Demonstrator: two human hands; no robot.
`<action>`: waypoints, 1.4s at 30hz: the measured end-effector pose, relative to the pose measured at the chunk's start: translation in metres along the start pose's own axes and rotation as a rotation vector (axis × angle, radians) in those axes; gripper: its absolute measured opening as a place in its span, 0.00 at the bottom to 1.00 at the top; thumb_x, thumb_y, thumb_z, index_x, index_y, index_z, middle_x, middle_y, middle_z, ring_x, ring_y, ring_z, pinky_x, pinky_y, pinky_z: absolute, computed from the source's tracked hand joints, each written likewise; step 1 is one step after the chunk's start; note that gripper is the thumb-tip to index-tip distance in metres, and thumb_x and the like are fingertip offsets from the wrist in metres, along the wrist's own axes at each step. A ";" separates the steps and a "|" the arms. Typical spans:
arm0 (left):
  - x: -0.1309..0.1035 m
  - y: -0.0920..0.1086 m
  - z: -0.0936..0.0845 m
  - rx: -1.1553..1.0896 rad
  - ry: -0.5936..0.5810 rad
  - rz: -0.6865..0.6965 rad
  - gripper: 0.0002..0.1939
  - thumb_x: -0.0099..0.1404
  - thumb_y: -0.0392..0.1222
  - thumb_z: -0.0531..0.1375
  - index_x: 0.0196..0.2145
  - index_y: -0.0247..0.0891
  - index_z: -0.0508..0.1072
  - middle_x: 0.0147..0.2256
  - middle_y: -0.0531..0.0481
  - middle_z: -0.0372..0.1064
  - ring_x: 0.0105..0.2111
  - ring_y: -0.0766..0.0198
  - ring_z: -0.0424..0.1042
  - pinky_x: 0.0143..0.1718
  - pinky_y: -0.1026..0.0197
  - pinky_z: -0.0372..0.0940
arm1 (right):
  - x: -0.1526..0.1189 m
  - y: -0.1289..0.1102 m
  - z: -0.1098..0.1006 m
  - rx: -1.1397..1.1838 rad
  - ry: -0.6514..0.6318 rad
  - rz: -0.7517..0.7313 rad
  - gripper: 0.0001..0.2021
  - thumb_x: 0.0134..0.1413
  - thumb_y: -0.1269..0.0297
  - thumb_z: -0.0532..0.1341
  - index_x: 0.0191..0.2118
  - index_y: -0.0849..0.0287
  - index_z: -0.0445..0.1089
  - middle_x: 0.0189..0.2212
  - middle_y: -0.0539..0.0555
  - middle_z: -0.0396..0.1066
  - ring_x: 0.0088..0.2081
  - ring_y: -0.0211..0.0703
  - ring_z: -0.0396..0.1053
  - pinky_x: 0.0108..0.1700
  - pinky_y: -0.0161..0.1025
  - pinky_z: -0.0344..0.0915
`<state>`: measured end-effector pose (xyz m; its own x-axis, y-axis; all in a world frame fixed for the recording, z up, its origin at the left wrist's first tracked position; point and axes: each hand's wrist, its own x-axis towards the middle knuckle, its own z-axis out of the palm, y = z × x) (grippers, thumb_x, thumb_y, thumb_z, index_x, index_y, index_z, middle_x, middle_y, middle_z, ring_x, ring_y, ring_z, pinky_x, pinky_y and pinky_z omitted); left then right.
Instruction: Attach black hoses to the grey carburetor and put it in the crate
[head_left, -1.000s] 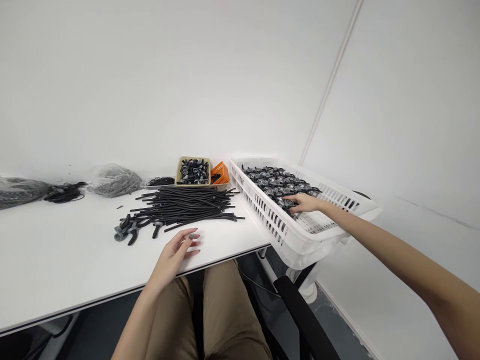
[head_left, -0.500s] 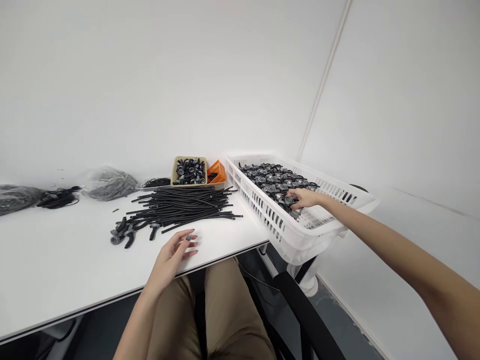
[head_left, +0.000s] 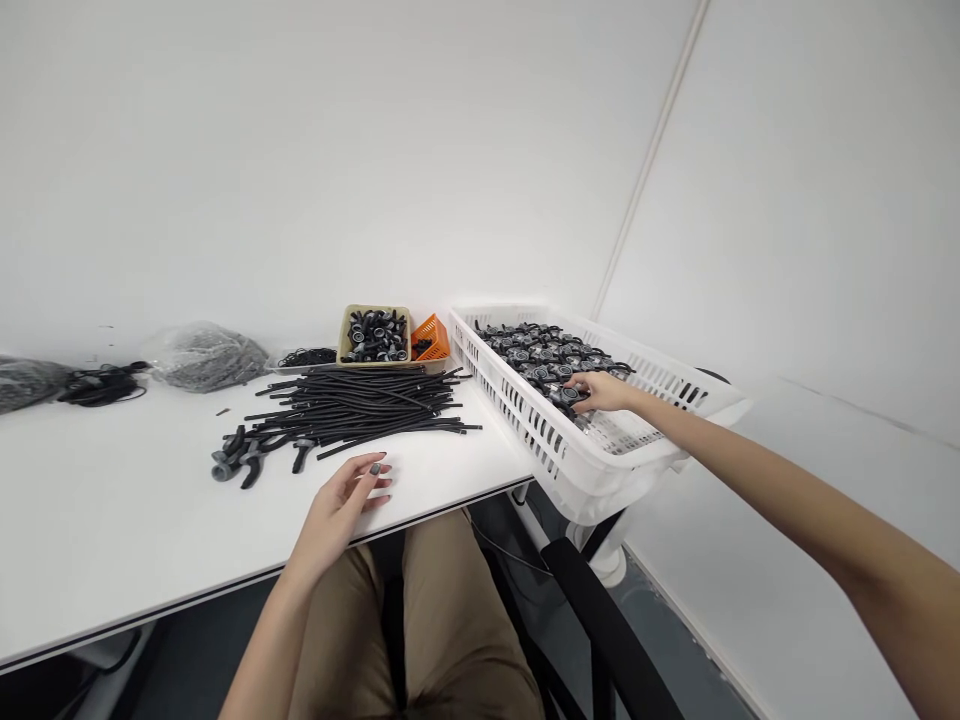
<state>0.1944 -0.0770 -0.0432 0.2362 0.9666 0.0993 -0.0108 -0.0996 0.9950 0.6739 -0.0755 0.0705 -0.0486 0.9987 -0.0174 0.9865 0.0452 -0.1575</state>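
My right hand (head_left: 600,391) reaches into the white plastic basket (head_left: 592,463), its fingers closed round a grey-and-black part with a round end (head_left: 570,394). Rows of similar parts (head_left: 536,345) lie in the basket beyond it. My left hand (head_left: 343,500) rests at the table's front edge, empty, with its fingers loosely apart. A pile of black flexible tubes (head_left: 360,405) is just beyond the left hand. Left of that pile lie several loose grey-and-black parts (head_left: 238,455).
Behind the tubes stand a beige tray of small parts (head_left: 375,337) and an orange basket (head_left: 431,335). Plastic bags (head_left: 206,358) and a black cord bundle (head_left: 105,385) line the back left. A black chair armrest (head_left: 600,620) is below the basket.
The view has shifted slightly. My right hand stays in the basket at the same part, which shows a little more clearly. My left hand is nearly still.
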 end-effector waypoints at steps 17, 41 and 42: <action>-0.002 -0.002 -0.002 -0.003 -0.011 0.023 0.33 0.58 0.67 0.62 0.50 0.37 0.71 0.45 0.42 0.72 0.43 0.54 0.74 0.46 0.49 0.74 | 0.003 0.008 0.000 0.023 -0.032 0.007 0.26 0.46 0.54 0.66 0.52 0.56 0.68 0.56 0.61 0.71 0.54 0.61 0.71 0.50 0.46 0.69; 0.000 -0.008 -0.003 0.005 -0.014 0.041 0.32 0.60 0.66 0.61 0.50 0.37 0.71 0.45 0.42 0.71 0.43 0.55 0.74 0.45 0.51 0.74 | -0.008 0.027 -0.002 0.221 -0.266 0.056 0.53 0.43 0.45 0.69 0.72 0.50 0.44 0.69 0.62 0.53 0.66 0.68 0.56 0.62 0.58 0.63; 0.000 -0.008 -0.003 0.006 -0.013 0.043 0.32 0.60 0.66 0.61 0.50 0.37 0.71 0.45 0.42 0.71 0.43 0.55 0.74 0.45 0.51 0.74 | -0.008 0.027 -0.003 0.220 -0.261 0.066 0.53 0.43 0.46 0.69 0.72 0.51 0.43 0.68 0.62 0.54 0.66 0.68 0.56 0.62 0.58 0.62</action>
<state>0.1915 -0.0754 -0.0506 0.2486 0.9581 0.1420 -0.0159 -0.1426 0.9897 0.7015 -0.0820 0.0690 -0.0522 0.9579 -0.2824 0.9328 -0.0542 -0.3562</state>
